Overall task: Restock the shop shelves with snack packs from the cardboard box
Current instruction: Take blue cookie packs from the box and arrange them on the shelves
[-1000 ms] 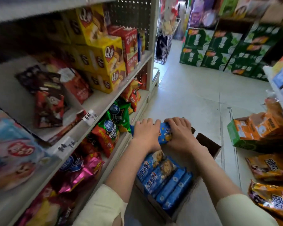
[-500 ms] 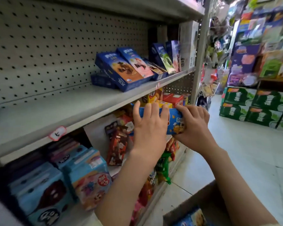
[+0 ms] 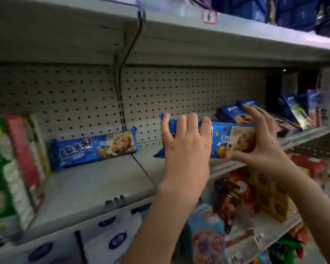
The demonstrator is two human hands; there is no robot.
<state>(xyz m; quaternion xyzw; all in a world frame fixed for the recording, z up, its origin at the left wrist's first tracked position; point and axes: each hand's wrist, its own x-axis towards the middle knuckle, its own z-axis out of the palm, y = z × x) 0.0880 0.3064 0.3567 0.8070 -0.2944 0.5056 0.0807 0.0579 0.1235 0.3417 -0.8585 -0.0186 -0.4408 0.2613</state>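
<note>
Shelf: grey metal shelf [image 3: 95, 187], pegboard back panel [image 3: 179, 92].
Neighbours: matching blue cookie pack [image 3: 92, 148] lying left; dark blue boxes [image 3: 231, 111] right.
Hands: left hand [image 3: 186, 147] and right hand [image 3: 259, 141] both grip long blue cookie pack [image 3: 220, 141], held flat just above shelf.

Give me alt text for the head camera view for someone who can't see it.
Two hands, left hand and right hand, hold a blue cookie pack at a grey shelf. A matching pack lies against the pegboard to its left.
</note>
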